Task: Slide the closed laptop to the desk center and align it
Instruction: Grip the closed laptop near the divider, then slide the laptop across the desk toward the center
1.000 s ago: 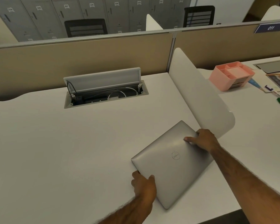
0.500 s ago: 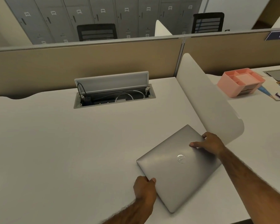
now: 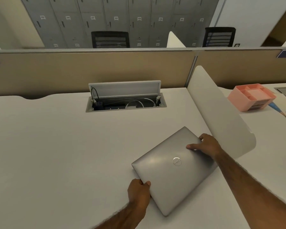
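A closed silver laptop (image 3: 172,172) with a round logo lies flat on the white desk (image 3: 56,154), turned diagonally, at the right side near the front edge. My left hand (image 3: 139,190) grips its near-left edge, thumb on the lid. My right hand (image 3: 206,144) holds its far-right corner, fingers spread on the lid. That corner sits close beside the curved white divider (image 3: 221,116).
An open cable hatch (image 3: 125,100) with wires is set in the desk at the back middle. Behind it runs a tan partition (image 3: 89,70). A pink organiser tray (image 3: 251,96) and papers lie on the neighbouring desk to the right.
The camera view has shifted left and down, so everything sits further right in frame. Both hands stay on the laptop, which has turned slightly; my left hand slid along the near edge.
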`<state>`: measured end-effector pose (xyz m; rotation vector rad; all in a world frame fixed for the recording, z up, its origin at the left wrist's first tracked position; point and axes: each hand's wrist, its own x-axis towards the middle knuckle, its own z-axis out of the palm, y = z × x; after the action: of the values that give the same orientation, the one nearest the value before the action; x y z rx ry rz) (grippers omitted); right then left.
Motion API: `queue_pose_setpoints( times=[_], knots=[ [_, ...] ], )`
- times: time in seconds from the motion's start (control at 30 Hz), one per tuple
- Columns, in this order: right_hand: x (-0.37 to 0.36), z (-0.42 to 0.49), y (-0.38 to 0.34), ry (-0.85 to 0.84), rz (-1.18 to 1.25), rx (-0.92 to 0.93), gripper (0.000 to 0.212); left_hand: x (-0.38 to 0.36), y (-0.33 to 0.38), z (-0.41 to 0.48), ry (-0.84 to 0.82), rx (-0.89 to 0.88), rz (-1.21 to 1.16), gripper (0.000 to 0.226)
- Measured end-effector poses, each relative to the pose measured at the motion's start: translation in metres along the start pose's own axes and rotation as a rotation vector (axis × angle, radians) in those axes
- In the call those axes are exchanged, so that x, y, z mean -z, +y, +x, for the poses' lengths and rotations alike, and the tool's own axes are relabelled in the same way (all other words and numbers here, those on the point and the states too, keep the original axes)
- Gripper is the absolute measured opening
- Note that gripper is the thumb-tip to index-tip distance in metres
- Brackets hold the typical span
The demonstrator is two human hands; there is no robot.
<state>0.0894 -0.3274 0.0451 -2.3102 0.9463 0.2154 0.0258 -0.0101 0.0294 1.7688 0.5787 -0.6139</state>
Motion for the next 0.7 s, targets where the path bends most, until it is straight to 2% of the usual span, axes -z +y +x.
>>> queue_pose_setpoints(
  times=[0.7],
  knots=[
    [-0.108,-0.02,-0.167,-0.046,-0.056,0.141,0.071,0.176,0.015,0.07,0.085,-0.028,-0.1,0.017]
  ],
)
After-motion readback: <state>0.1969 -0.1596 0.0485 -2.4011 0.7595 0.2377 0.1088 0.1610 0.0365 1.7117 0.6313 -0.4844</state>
